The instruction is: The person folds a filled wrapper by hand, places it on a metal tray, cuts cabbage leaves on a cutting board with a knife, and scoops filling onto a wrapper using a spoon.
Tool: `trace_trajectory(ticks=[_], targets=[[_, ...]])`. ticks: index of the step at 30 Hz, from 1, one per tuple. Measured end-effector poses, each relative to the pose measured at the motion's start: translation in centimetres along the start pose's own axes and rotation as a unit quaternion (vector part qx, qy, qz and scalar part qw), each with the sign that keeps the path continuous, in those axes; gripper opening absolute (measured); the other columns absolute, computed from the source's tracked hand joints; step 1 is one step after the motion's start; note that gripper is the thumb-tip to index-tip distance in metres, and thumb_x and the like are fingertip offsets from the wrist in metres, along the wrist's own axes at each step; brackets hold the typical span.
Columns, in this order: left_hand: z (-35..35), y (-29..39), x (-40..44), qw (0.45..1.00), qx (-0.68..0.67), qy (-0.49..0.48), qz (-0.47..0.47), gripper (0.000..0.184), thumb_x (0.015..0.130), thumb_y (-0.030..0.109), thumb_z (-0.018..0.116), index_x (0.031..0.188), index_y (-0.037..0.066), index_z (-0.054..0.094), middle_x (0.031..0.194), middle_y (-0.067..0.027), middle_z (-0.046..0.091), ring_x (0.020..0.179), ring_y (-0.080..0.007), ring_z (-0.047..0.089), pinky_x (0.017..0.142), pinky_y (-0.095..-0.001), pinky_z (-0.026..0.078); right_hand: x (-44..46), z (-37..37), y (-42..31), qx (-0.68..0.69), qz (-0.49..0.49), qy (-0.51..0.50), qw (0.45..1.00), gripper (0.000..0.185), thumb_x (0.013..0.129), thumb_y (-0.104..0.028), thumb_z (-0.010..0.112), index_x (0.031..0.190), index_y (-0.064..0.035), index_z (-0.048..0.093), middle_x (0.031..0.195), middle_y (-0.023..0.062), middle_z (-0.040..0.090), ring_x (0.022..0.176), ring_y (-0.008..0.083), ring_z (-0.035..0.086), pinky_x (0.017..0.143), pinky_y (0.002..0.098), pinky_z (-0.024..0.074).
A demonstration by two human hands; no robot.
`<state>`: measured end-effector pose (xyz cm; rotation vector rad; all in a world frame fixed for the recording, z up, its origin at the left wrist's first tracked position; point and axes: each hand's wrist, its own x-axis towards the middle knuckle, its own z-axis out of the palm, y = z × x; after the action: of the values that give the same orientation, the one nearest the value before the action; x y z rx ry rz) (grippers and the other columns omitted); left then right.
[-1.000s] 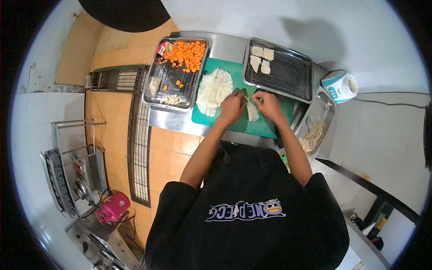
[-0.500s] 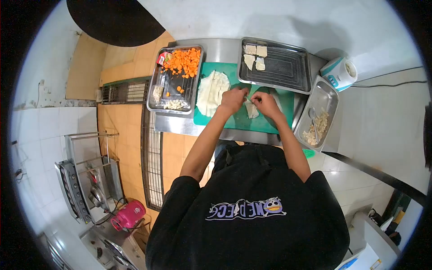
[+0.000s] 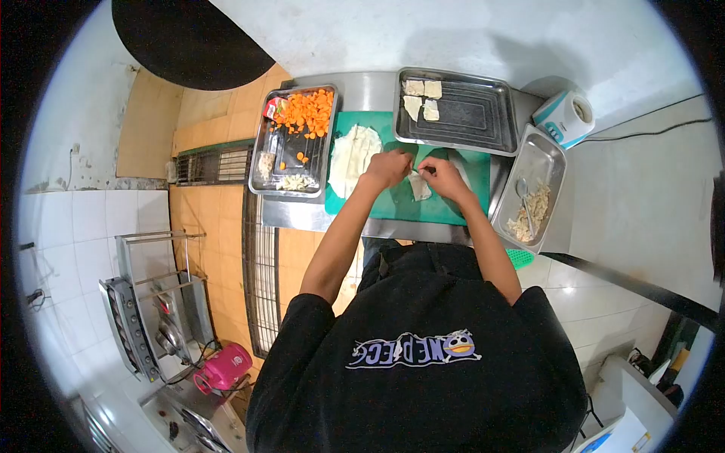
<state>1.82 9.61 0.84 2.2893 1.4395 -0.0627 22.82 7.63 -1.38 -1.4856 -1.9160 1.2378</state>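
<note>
My left hand (image 3: 390, 168) and my right hand (image 3: 444, 179) work close together over a green cutting board (image 3: 377, 214). The fingers of both are pinched, with the fingertips nearly meeting. A small pale piece of dough sheet (image 3: 420, 187) lies just below them, its upper end running up to the fingertips of my right hand. What my left fingers pinch is too small to make out. Left of my left hand, a stack of pale dough sheets (image 3: 352, 162) lies on the board. Another pale sheet (image 3: 459, 167) lies partly hidden behind my right hand.
A tray (image 3: 257, 162) of sliced orange carrots (image 3: 306, 112) stands at left. Behind the board, a dark tray (image 3: 476, 113) bears several pale folded squares (image 3: 431, 89). At right are a pan (image 3: 553, 162) with chopped filling (image 3: 532, 211) and a spoon (image 3: 526, 198), and a paper roll (image 3: 563, 121).
Both hands stay over the small dough piece, with only slight finger movement. The view has shifted slightly; the trays and food keep their places.
</note>
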Motion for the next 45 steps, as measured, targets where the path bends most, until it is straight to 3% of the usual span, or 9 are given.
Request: trace_trajectory(ticks=[1,2,8,10,16,23,25,28,45], targets=[[-0.2,0.1,-0.2,1.0,-0.018,0.014,0.004,0.021,0.098,0.031,0.064,0.11,0.015,0.069,0.11,-0.0138,0.072,0.099,-0.0374,0.073,0.082,-0.0518,0.059,-0.1,-0.1,-0.4,-0.013,-0.007,-0.012,1.0,0.02,0.097,-0.015,0.068,0.113,-0.0037,0.072,0.099,0.011,0.076,0.083,0.0231,0.073,0.078,0.0375,0.0574],[-0.4,0.1,-0.4,1.0,-0.016,0.013,0.004,0.021,0.098,0.031,0.064,0.11,0.015,0.069,0.11,-0.0138,0.072,0.099,-0.0374,0.073,0.082,-0.0518,0.059,-0.3,-0.2,-0.7,-0.012,-0.008,-0.011,1.0,0.02,0.097,-0.015,0.068,0.113,-0.0037,0.072,0.099,0.011,0.076,0.083,0.0231,0.073,0.078,0.0375,0.0574],[-1.3,0.6,-0.9,0.997,-0.07,-0.02,-0.012,0.02,0.095,0.034,0.069,0.107,0.017,0.071,0.102,-0.0109,0.076,0.098,-0.0366,0.073,0.083,-0.0502,0.058,-0.2,0.3,-0.2,-0.008,-0.05,0.013,0.999,0.024,0.094,-0.012,0.069,0.116,-0.0038,0.073,0.11,0.0151,0.076,0.092,0.0283,0.074,0.082,0.0398,0.0586],[-0.9,0.4,-1.1,0.991,-0.132,0.024,-0.006,0.019,0.095,0.033,0.07,0.107,0.017,0.071,0.1,-0.0094,0.077,0.098,-0.0364,0.073,0.083,-0.0494,0.058,-0.3,0.2,-0.4,-0.036,-0.05,0.023,0.998,0.023,0.09,-0.015,0.071,0.111,-0.0074,0.075,0.111,0.0177,0.074,0.102,0.0395,0.071,0.091,0.0488,0.0556],[-1.0,0.4,-1.7,0.986,-0.163,0.038,-0.007,0.019,0.095,0.032,0.071,0.107,0.017,0.07,0.104,-0.0089,0.077,0.098,-0.0356,0.073,0.083,-0.0487,0.058,0.1,-0.1,-0.9,-0.104,-0.063,-0.007,0.993,0.022,0.09,-0.019,0.071,0.109,-0.0089,0.076,0.109,0.0185,0.073,0.104,0.0423,0.069,0.091,0.0505,0.0545],[0.0,0.8,-3.5,0.97,-0.223,0.087,-0.042,0.02,0.094,0.025,0.071,0.11,0.013,0.07,0.104,-0.0083,0.078,0.098,-0.0351,0.074,0.083,-0.0454,0.058,0.4,-0.2,-0.7,-0.118,-0.066,-0.013,0.991,0.021,0.091,-0.025,0.072,0.106,-0.0109,0.078,0.108,0.016,0.073,0.103,0.0396,0.07,0.089,0.0494,0.0555],[2.0,0.1,-4.1,0.946,-0.247,0.188,-0.096,0.022,0.093,0.022,0.072,0.112,0.012,0.072,0.104,-0.0107,0.078,0.099,-0.035,0.074,0.085,-0.0452,0.057,0.4,-0.1,-0.7,-0.101,-0.057,-0.016,0.993,0.02,0.094,-0.024,0.071,0.104,-0.0084,0.077,0.107,0.0122,0.073,0.099,0.0366,0.07,0.085,0.0454,0.0552],[2.8,-0.1,-4.6,0.938,-0.312,0.106,-0.108,0.024,0.092,0.02,0.073,0.113,0.011,0.075,0.103,-0.0124,0.078,0.099,-0.0344,0.074,0.084,-0.0452,0.057,0.2,0.0,-0.9,-0.103,-0.048,-0.01,0.993,0.02,0.094,-0.025,0.071,0.105,-0.0093,0.078,0.107,0.0117,0.074,0.1,0.0357,0.071,0.085,0.045,0.0555],[4.2,1.3,-3.4,0.941,-0.271,0.155,-0.128,0.021,0.092,0.028,0.077,0.104,0.012,0.076,0.097,-0.0155,0.077,0.092,-0.0389,0.073,0.079,-0.0467,0.057,0.2,-0.2,-1.0,-0.101,-0.032,-0.017,0.994,0.022,0.092,-0.031,0.073,0.105,-0.0138,0.078,0.107,0.013,0.074,0.104,0.0374,0.07,0.089,0.0498,0.0557]])
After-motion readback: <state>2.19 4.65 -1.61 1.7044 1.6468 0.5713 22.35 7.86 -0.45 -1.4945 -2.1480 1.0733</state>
